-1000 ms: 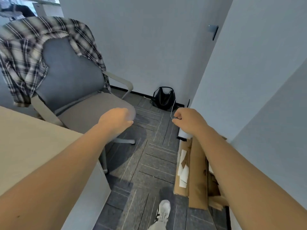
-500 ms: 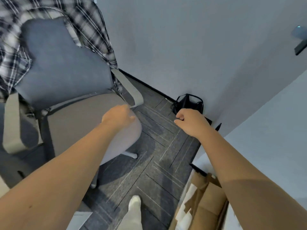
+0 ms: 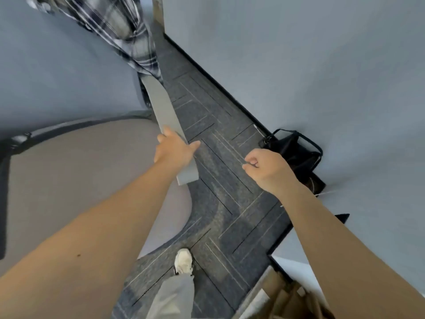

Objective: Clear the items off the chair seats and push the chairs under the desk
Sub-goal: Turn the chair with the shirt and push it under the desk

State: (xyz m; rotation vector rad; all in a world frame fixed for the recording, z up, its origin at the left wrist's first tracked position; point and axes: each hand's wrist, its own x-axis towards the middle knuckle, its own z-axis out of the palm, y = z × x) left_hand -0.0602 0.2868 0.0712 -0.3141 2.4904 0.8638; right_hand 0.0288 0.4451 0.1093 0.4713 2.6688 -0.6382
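left hand (image 3: 175, 150) grip wrapped over chair armrest (image 3: 169, 125), thumb on inner edge. right hand (image 3: 268, 169) curled to a fist, holding nothing, over carpet (image 3: 220, 203). chair seat (image 3: 80, 180) bare, lower left. plaid shirt (image 3: 119, 26) draped on backrest. black bag (image 3: 293, 149) by wall.

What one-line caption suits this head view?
Left hand grips the chair armrest; right hand hangs fisted above carpet.

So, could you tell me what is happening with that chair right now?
A person stands beside the office chair, its seat bare. Their left hand rests on the chair's armrest, fingers draped over it. The right hand hangs in a loose fist above the carpet, holding nothing visible. A plaid shirt hangs over the backrest; a black bag sits by the wall.
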